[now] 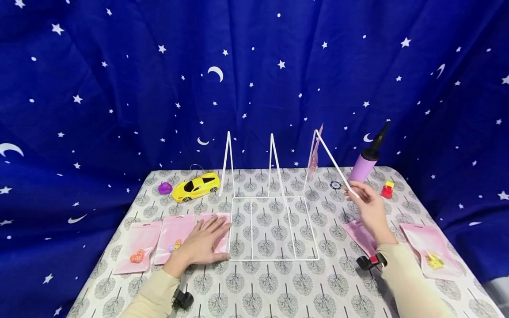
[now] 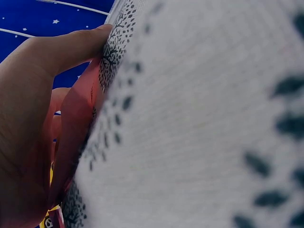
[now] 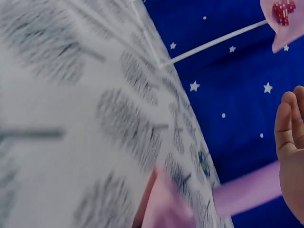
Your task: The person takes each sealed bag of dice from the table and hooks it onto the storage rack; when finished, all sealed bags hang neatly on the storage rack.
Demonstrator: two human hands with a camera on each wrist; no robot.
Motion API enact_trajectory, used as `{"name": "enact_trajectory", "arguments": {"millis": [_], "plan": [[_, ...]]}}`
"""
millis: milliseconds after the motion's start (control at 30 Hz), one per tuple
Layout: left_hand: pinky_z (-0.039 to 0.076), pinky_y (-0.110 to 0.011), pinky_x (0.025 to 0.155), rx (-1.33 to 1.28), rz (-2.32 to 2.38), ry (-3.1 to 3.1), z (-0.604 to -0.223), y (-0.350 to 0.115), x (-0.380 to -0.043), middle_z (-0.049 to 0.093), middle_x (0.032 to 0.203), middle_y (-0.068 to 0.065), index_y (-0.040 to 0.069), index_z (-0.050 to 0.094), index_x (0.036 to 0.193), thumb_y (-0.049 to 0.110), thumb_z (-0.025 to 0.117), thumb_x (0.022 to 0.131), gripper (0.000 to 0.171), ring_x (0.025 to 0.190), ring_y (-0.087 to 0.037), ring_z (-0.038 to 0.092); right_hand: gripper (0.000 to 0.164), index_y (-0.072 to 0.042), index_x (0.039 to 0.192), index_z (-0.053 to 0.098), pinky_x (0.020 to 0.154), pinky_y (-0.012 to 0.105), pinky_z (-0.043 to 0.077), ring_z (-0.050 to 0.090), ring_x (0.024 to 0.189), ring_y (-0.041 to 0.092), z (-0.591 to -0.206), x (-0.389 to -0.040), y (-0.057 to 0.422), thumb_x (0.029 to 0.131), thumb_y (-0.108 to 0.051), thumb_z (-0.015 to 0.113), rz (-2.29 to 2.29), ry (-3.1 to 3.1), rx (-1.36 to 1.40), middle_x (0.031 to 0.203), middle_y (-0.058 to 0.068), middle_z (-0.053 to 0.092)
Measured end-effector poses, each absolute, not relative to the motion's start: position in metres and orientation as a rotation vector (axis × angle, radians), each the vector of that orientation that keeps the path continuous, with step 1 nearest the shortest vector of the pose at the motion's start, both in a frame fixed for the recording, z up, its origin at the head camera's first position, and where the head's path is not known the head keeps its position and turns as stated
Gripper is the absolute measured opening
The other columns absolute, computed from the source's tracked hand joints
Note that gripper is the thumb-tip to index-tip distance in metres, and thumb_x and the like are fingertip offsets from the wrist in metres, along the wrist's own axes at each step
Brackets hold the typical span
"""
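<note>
My left hand rests with spread fingers on a pink zip pouch beside the white wire rack. In the left wrist view the thumb lies along the tablecloth and the pouch shows under the hand. My right hand is at the free end of the rack's right arm; contact is unclear. The right wrist view shows its fingers fairly straight, with nothing visible between them. A pink pouch hangs on that arm, red dice showing inside.
Left lie pouches with orange dice and mixed dice, a yellow toy car and a purple duck. Right are a purple hand pump, a poker chip, a small red-yellow toy and pouches.
</note>
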State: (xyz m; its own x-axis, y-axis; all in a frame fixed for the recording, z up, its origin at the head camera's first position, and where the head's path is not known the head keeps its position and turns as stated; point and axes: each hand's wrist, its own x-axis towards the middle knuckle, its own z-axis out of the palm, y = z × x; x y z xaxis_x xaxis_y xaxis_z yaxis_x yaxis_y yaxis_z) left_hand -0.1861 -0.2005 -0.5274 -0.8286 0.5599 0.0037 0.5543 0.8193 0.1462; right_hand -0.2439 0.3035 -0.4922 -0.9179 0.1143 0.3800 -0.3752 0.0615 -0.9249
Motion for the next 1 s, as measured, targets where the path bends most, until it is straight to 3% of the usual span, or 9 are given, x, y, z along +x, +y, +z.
{"name": "enact_trajectory", "arguments": {"millis": [67,200,300,467,800,933,1000], "plan": [[0.016,-0.065,0.117,0.908,0.224,2.958,-0.527,-0.2,-0.186,0.021,0.162,-0.005,0.027,0.028,0.155,0.077,0.051,0.08,0.093,0.148,-0.034,0.02,0.041,0.007,0.133,0.051,0.069,0.018,0.058,0.068,0.081,0.005,-0.494,-0.234,0.31,0.092,0.005,0.06,1.807,-2.105,0.22,0.1,-0.009,0.073],[0.016,-0.064,0.117,0.906,0.225,2.963,-0.528,-0.2,-0.187,0.021,0.163,-0.004,0.027,0.027,0.155,0.078,0.05,0.08,0.093,0.149,-0.033,0.019,0.04,0.004,0.131,0.054,0.073,0.014,0.056,0.067,0.085,0.001,-0.497,-0.218,0.318,0.092,0.0,0.062,1.643,-2.217,0.205,0.102,-0.016,0.071],[0.015,-0.064,0.117,0.905,0.227,2.966,-0.528,-0.2,-0.187,0.02,0.163,-0.003,0.028,0.026,0.155,0.079,0.05,0.08,0.094,0.149,-0.033,0.019,0.039,0.01,0.128,0.054,0.083,0.01,0.052,0.067,0.09,0.0,-0.499,-0.21,0.322,0.091,0.004,0.062,1.626,-2.206,0.247,0.102,-0.011,0.072],[0.014,-0.063,0.118,0.9,0.223,2.965,-0.529,-0.2,-0.186,0.019,0.163,-0.002,0.029,0.025,0.155,0.079,0.05,0.08,0.094,0.149,-0.032,0.019,0.04,0.011,0.129,0.053,0.084,0.008,0.05,0.066,0.093,-0.003,-0.506,-0.197,0.332,0.09,0.007,0.062,1.575,-2.245,0.261,0.105,-0.007,0.072],[0.015,-0.063,0.118,0.898,0.22,2.966,-0.531,-0.201,-0.186,0.02,0.163,-0.003,0.029,0.026,0.155,0.079,0.049,0.08,0.093,0.149,-0.033,0.019,0.045,0.004,0.133,0.053,0.081,0.004,0.049,0.064,0.089,-0.009,-0.52,-0.176,0.36,0.09,0.002,0.065,1.406,-2.397,0.188,0.106,-0.022,0.067],[0.015,-0.063,0.118,0.896,0.207,2.966,-0.53,-0.2,-0.185,0.02,0.163,-0.002,0.029,0.026,0.155,0.08,0.048,0.08,0.093,0.149,-0.033,0.02,0.046,0.001,0.134,0.053,0.082,0.002,0.047,0.062,0.091,-0.012,-0.524,-0.17,0.37,0.09,-0.003,0.067,1.361,-2.448,0.16,0.107,-0.024,0.067],[0.015,-0.063,0.118,0.896,0.207,2.963,-0.529,-0.2,-0.185,0.02,0.163,-0.002,0.029,0.026,0.155,0.08,0.047,0.08,0.093,0.149,-0.033,0.019,0.046,0.002,0.134,0.053,0.082,0.001,0.045,0.06,0.092,-0.013,-0.526,-0.167,0.374,0.09,-0.006,0.068,1.339,-2.471,0.148,0.107,-0.018,0.068]]}}
